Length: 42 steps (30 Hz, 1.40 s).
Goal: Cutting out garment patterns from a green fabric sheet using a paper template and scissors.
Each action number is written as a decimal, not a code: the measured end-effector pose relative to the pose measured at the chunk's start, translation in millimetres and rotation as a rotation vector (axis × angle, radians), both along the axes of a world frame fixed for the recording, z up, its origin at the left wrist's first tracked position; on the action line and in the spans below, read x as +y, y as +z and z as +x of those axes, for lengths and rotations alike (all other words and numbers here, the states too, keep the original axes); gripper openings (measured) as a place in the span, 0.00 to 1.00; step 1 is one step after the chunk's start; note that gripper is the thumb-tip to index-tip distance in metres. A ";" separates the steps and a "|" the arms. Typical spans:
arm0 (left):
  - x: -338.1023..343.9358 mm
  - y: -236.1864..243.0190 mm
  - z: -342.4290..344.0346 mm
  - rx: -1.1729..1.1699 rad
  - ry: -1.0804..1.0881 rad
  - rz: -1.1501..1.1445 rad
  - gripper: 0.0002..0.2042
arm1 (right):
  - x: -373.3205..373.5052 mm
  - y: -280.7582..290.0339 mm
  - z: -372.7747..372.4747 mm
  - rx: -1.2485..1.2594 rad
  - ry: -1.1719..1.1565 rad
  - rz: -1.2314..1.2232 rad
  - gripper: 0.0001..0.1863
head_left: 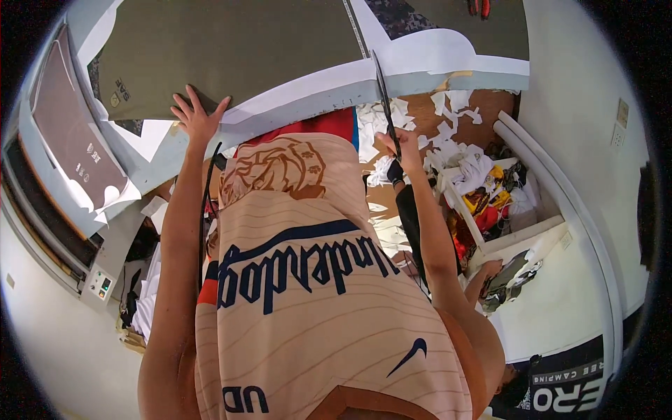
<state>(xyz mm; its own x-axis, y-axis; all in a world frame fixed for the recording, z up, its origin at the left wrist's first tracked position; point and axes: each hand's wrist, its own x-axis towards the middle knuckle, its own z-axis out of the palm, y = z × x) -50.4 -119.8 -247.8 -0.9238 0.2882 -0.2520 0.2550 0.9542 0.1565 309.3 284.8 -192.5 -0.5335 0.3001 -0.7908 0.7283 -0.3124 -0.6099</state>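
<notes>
Scrap-littered floor (423, 113), heaped box (521, 236) nearby: right hand (406, 148) grips scissors (384, 94), left hand (201, 120) splayed.

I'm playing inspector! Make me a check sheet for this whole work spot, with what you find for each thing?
Surface: pale blue-grey table, mostly covered by white sheets and dark printed pieces.
Job's things: large olive panel lying flat; long dark tool, exact kind unclear; measuring strip beside the panel.
Clutter: white scraps on the brown floor; white crate full of mixed cloth.
Hands: left hand spread on the panel's near edge; right hand gripping the tool.
Cables: nothing seen clearly.
Surroundings: white wall with an outlet at right; control box at left.
</notes>
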 end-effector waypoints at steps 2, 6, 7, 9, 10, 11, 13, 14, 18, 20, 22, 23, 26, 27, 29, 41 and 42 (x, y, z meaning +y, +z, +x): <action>-0.1 0.7 0.3 0.005 -0.012 -0.003 0.63 | -4.9 -2.3 10.5 0.006 -0.030 0.027 0.24; 0.1 0.9 -2.1 -0.045 0.004 -0.024 0.63 | 0.9 -14.0 14.3 0.114 0.012 -0.033 0.24; -1.8 0.0 -2.9 -0.053 0.009 -0.036 0.63 | 3.5 -17.5 10.4 0.156 0.026 -0.054 0.23; -8.2 -1.9 -6.5 -0.048 0.010 -0.036 0.63 | 10.3 -15.4 -8.7 0.113 0.080 -0.044 0.22; -11.0 -2.4 -7.2 -0.043 0.010 -0.033 0.63 | 12.3 -11.0 -18.1 0.070 0.135 -0.032 0.20; -10.0 -1.8 -7.8 -0.044 0.009 -0.033 0.63 | 11.3 -2.4 -28.0 0.052 0.114 -0.008 0.22; -7.9 -0.4 -9.1 -0.058 0.026 -0.026 0.63 | 9.1 0.3 -26.9 0.011 0.093 -0.029 0.22; -7.3 -0.4 -8.7 -0.058 0.027 -0.026 0.63 | 8.4 1.3 -25.8 -0.029 0.074 -0.050 0.23; -7.0 -2.8 -7.7 -0.042 -0.001 -0.030 0.63 | 1.8 1.9 -12.6 -0.049 0.044 -0.040 0.22; -7.6 -5.7 -8.1 -0.025 -0.014 -0.029 0.63 | 3.3 3.0 -12.9 0.022 0.025 -0.073 0.22; -8.1 -8.3 -8.3 -0.010 -0.016 -0.031 0.64 | 9.3 3.1 -21.7 0.058 0.040 -0.049 0.23; -6.7 -8.5 -8.1 -0.014 -0.020 -0.031 0.64 | 11.7 6.7 -27.2 0.090 0.048 -0.024 0.25; -0.3 -6.6 -10.3 -0.010 -0.003 -0.019 0.64 | 20.9 13.9 -59.5 0.084 0.041 -0.041 0.25; -0.3 -5.1 -9.3 -0.011 -0.002 -0.021 0.64 | 20.9 5.1 -58.3 0.075 0.042 -0.032 0.25; -0.6 -2.6 -7.4 -0.007 0.001 -0.020 0.64 | 15.2 0.0 -53.2 0.070 0.013 -0.046 0.25; 16.4 0.8 -9.2 -0.032 0.012 -0.038 0.63 | 33.2 -0.6 -62.9 0.095 0.029 -0.057 0.21; 15.5 0.7 -8.3 -0.033 0.016 -0.043 0.63 | 32.7 -1.2 -63.6 0.081 0.027 -0.044 0.20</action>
<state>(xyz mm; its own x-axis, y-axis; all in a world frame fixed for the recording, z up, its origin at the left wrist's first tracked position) -58.8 -104.3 -247.1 -0.9191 0.2619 -0.2945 0.2352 0.9641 0.1232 245.7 317.5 -193.8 -0.6036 0.2504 -0.7570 0.6858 -0.3211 -0.6531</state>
